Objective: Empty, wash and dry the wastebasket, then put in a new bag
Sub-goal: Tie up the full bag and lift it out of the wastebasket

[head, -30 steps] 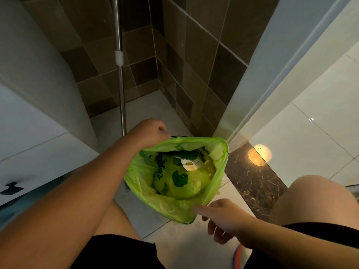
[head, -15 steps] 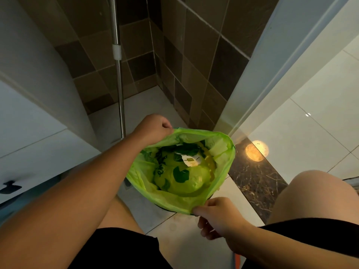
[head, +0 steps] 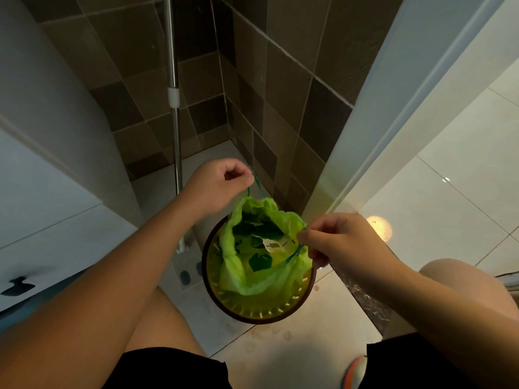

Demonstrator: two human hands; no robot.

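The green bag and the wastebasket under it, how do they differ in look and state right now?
The green bag is soft, crinkled and translucent; the wastebasket is rigid, with a dark round rim and slotted wall. The bag's mouth is gathered in, narrower than the wastebasket's wide open rim. The left hand and right hand pinch the bag's drawstring; neither touches the wastebasket. Both look yellow-green inside.

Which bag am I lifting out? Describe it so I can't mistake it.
Find the shiny metal pole standing in the brown-tiled corner. Just right of its foot, on the floor, sits a round dark-rimmed wastebasket. The bag is the bright green liner bunched inside it, the only green thing here, its drawstrings pinched by both hands.
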